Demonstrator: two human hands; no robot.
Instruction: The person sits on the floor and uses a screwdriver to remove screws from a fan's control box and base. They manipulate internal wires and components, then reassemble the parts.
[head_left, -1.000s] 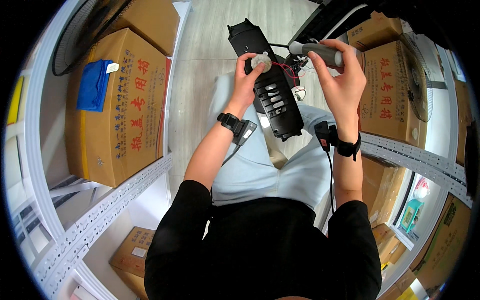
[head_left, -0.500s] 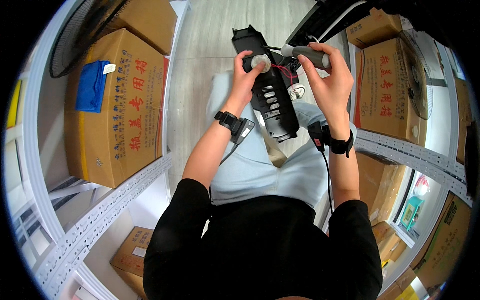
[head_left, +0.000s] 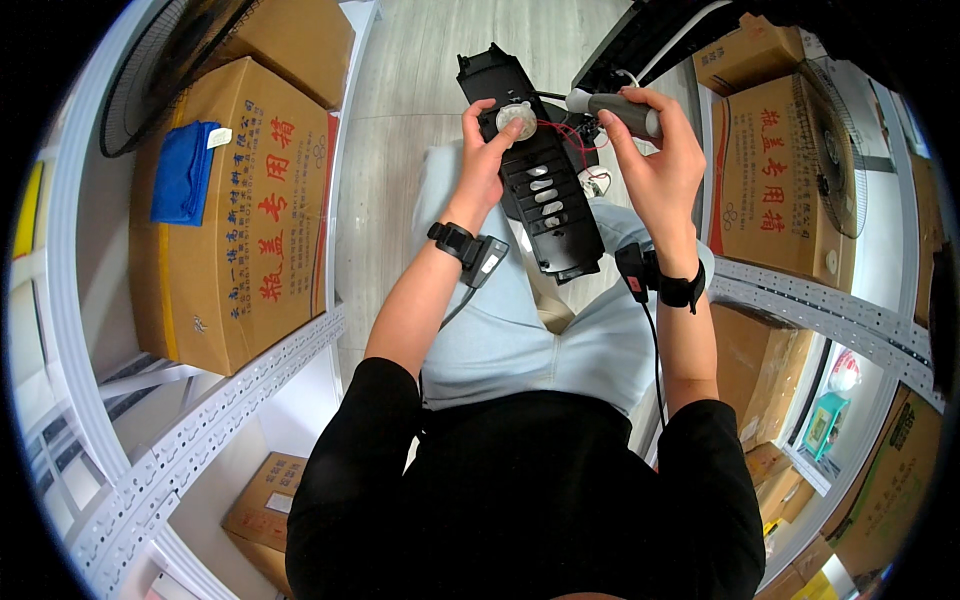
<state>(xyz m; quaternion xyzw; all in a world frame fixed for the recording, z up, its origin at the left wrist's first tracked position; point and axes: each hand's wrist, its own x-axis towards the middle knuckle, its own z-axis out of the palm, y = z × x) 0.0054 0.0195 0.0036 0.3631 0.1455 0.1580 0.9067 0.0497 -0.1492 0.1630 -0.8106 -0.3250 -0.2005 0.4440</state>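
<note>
My left hand (head_left: 480, 160) grips a long black plastic panel (head_left: 567, 230), which slants above my knees and has a row of oval slots. Its thumb presses on a pale round disc-shaped part (head_left: 521, 116) near the far end, with the fingers over the left edge. Red wires (head_left: 572, 131) run from beside the disc toward the right. In my right hand (head_left: 660, 160), thumb and fingers close round the grey handle of a screwdriver (head_left: 630, 110). Its dark shaft points left across the panel, just above the disc; whether the tip touches anything I cannot tell.
A large black piece with a white cable (head_left: 685, 40) stands at the far right. Shelves with cardboard boxes (head_left: 245, 220) flank both sides. Fan grilles (head_left: 835, 150) and a blue cloth (head_left: 185, 172) are there too. Cabled wrist devices (head_left: 480, 258) sit on both forearms.
The panel has turned and tilted slightly, its far end shifting left and its near end right. The disc and my left hand have moved a little left. My right hand is nearly still.
</note>
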